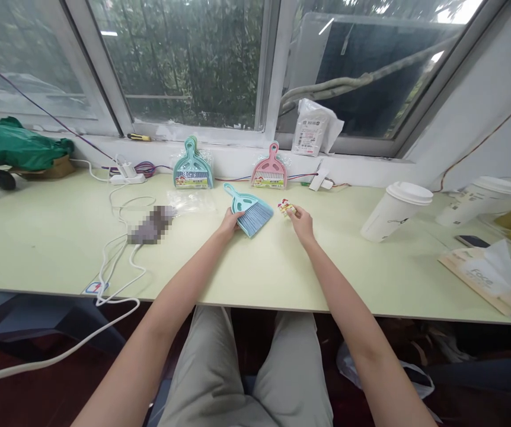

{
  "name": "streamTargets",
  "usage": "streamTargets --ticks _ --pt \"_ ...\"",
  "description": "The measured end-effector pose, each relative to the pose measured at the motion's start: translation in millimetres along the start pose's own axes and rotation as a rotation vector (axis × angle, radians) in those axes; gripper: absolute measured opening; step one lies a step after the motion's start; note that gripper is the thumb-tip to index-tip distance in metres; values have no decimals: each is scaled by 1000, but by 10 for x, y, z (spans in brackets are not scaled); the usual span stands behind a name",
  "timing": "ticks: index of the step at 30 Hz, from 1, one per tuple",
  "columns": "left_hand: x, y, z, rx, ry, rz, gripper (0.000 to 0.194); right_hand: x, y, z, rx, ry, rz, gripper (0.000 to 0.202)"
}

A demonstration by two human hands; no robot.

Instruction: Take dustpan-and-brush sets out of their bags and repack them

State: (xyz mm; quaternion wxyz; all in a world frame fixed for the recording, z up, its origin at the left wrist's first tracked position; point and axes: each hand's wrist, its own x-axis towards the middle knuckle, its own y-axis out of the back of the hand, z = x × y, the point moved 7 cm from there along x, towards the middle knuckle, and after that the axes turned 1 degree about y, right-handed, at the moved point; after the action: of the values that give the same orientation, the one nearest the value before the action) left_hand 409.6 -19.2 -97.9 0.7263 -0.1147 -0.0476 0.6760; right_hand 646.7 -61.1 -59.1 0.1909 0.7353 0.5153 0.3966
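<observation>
A turquoise dustpan with a blue-bristled brush point(255, 218) lies tilted above the table, its handle pointing to the upper left. My left hand point(230, 223) is closed on its lower left edge, the thumb over the bristles. To the right, my right hand point(302, 224) pinches a small yellow, white and red printed card point(286, 207), partly covered by the fingers. Behind them, a green wrapped dustpan set point(192, 166) and a pink wrapped one point(271, 168) lean upright against the wall. Clear plastic wrapping point(191, 201) lies left of the turquoise set.
White cups point(395, 212) and a tissue pack point(489, 279) stand or lie at the right of the pale green table point(255, 279). White cables point(108, 261) run down the left side near a power strip point(126, 178). A green bag point(19, 148) is at the far left.
</observation>
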Motion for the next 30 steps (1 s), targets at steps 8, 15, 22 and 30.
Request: streamTargets --ticks 8,15,22,30 --pt "-150 -259 60 -90 -104 -162 59 -253 -588 -624 -33 336 -334 60" --pt "-174 -231 125 28 -124 -186 68 -243 -437 -478 161 103 -67 61" --pt "-252 -368 175 72 -137 -313 80 -299 -574 -144 1086 -423 -14 55" --pt "-191 -123 379 728 -309 -140 69 -281 -664 -53 1375 -513 -39 33"
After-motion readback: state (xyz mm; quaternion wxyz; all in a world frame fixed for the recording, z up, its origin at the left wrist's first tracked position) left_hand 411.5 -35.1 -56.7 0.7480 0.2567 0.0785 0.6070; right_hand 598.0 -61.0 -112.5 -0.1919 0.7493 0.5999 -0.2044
